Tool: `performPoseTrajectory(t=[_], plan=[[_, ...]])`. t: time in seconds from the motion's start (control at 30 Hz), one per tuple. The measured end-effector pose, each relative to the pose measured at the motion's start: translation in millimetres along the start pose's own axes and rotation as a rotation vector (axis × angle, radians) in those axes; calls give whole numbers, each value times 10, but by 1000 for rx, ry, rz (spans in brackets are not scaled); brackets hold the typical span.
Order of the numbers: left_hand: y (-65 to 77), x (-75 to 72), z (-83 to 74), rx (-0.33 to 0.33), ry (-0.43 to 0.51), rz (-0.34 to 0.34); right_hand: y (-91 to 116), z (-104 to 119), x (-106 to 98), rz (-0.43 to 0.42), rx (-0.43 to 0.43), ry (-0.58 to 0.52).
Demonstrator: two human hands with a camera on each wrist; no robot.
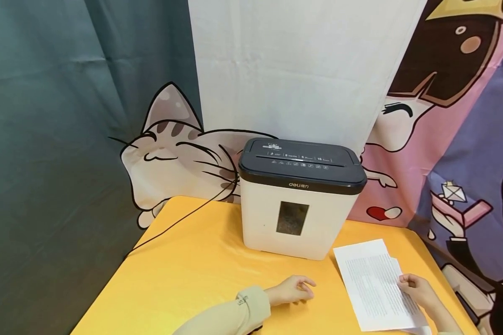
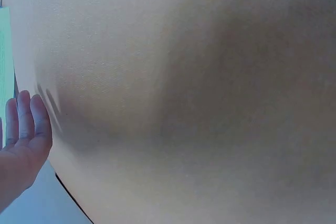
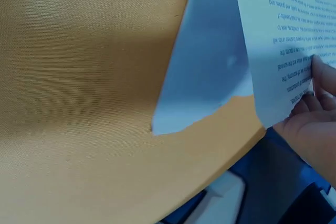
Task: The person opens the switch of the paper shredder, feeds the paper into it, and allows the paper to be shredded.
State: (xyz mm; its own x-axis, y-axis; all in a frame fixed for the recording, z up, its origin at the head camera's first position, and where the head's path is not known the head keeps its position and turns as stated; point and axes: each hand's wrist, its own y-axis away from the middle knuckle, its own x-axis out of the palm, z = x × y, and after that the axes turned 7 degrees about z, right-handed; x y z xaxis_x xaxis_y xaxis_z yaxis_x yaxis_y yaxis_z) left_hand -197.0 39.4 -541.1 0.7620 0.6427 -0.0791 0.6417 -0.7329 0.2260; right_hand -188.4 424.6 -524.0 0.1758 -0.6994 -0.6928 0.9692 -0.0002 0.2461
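My right hand (image 1: 419,292) pinches the right edge of a printed paper sheet (image 1: 370,288) on the right side of the table. In the right wrist view, the thumb lies on the printed face and the curled fingers are behind the raised sheet (image 3: 265,72). A second sheet (image 3: 207,66) with an uneven edge lies under it on the tabletop. My left hand (image 1: 292,289) hovers over or rests on the yellow cloth, its fingers loosely bent and holding nothing. Behind both hands stands a white paper shredder (image 1: 260,218) with a dark lid (image 1: 302,174) and a narrow feed slot.
A yellow cloth (image 1: 184,270) covers the table. From the shredder a black cord (image 1: 180,218) runs to the table's left edge. Grey and cartoon-printed curtains (image 1: 276,70) hang close behind. The table's right edge lies near my right forearm.
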Motion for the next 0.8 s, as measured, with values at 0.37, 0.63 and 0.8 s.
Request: performPoseTrajectory(t=[0.37,0.63,0.8], plan=[[-1,-70,-20,23,-49,-142,89,429,236,44,-291,35],[-39,-141,-83,112,-52,-225,59,725,427,104,-591,13],[-45,-151,-109,114,-108,-302,55,904,516,140,-690,25]])
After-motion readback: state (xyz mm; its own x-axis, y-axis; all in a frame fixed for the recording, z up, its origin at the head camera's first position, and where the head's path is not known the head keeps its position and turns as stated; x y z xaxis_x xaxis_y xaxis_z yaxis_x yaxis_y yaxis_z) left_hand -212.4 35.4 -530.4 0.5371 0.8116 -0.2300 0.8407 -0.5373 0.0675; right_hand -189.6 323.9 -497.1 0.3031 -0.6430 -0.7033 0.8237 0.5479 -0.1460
